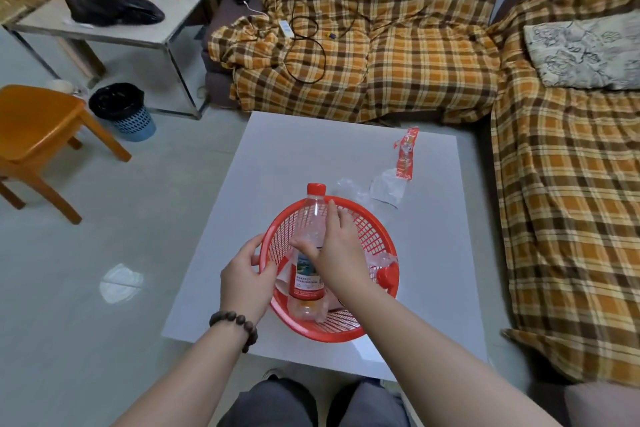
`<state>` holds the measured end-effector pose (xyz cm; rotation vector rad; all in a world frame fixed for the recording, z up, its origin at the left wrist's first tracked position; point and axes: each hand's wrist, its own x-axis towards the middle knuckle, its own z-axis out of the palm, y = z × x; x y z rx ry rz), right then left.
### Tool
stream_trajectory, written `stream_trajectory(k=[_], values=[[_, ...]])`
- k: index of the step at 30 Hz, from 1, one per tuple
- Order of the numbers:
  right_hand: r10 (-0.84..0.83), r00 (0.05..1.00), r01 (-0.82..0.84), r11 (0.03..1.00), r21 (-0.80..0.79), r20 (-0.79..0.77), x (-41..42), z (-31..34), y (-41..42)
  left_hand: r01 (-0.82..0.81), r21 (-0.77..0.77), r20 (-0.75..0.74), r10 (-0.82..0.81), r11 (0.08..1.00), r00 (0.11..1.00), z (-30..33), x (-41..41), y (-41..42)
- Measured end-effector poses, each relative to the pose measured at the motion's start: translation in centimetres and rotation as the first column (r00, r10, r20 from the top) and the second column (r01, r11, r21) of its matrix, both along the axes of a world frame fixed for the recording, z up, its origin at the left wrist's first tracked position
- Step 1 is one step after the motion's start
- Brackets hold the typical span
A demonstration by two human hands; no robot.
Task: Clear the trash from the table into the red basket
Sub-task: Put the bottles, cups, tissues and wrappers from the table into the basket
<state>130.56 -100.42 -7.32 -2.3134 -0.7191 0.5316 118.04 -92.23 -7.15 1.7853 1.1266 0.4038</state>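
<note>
The red mesh basket (372, 234) stands near the front of the white table (433, 270). A clear plastic bottle (310, 215) with a red cap and red label lies in it, neck sticking past the far rim. My right hand (337, 250) is wrapped around the bottle's middle. My left hand (246, 277) grips the basket's left rim. Inside the basket, at right, lie a red cap (387, 277) and crumpled clear plastic (379, 258). On the table beyond the basket rest a red wrapper (406, 152) and clear plastic scraps (386, 189).
A plaid-covered sofa (381, 45) borders the table at the back and right, with cables on it. An orange chair (38, 128) and a blue bin (126, 113) stand on the floor at left. A side table (187, 0) with a black bag is at far left.
</note>
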Motion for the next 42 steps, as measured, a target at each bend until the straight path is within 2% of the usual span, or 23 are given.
stream_trajectory(k=[2, 4, 6, 8, 10, 12, 14, 22, 29, 34, 42], values=[[-0.008, 0.992, 0.005, 1.000, 0.030, 0.123, 0.0, 0.8, -1.2, 0.003, -0.016, -0.003, -0.003, 1.000, 1.000, -0.1, 0.2, 0.5], [-0.090, 0.967, 0.068, 0.993, 0.098, 0.240, 0.6, 1.1, -3.0, 0.018, -0.026, 0.000, -0.018, 1.000, 1.000, -0.3, 0.6, 0.8], [-0.206, 0.945, 0.175, 0.975, 0.139, 0.255, 1.3, 0.6, -5.5, 0.037, -0.039, 0.004, -0.037, 0.999, 0.999, -0.5, 1.1, 1.0], [-0.302, 0.938, 0.287, 0.952, 0.111, 0.171, 1.7, -0.4, -8.2, 0.056, -0.052, 0.009, -0.056, 0.997, 0.998, -0.8, 1.6, 0.8], [-0.362, 0.932, 0.361, 0.930, 0.071, 0.016, 1.5, -1.5, -10.5, 0.081, -0.058, 0.011, -0.080, 0.995, 0.997, -1.2, 2.0, 0.6], [-0.383, 0.916, 0.392, 0.918, 0.061, -0.118, 0.9, -2.4, -12.5, 0.102, -0.071, 0.013, -0.102, 0.992, 0.995, -1.6, 2.6, -0.1], [-0.382, 0.906, 0.397, 0.916, 0.051, -0.183, 0.2, -2.8, -14.1, 0.117, -0.088, 0.021, -0.115, 0.989, 0.993, -1.7, 3.2, -1.1], [-0.389, 0.899, 0.412, 0.907, 0.086, -0.199, 1.0, -3.0, -22.2, 0.154, -0.076, 0.020, -0.152, 0.985, 0.988, -1.1, 5.3, -9.1], [-0.406, 0.890, 0.438, 0.888, 0.139, -0.206, 6.1, -4.1, -35.4, 0.126, 0.003, 0.022, -0.126, 0.992, 0.992, -1.1, 9.7, -23.1], [-0.383, 0.905, 0.409, 0.902, 0.137, -0.185, 10.1, -3.5, -44.3, 0.082, -0.003, -0.021, -0.082, 0.997, 0.996, -1.2, 12.5, -32.3], [-0.272, 0.939, 0.306, 0.940, 0.153, -0.211, 15.6, -3.2, -49.6, 0.005, 0.041, -0.038, -0.003, 0.999, 0.999, -0.8, 16.1, -38.0]])
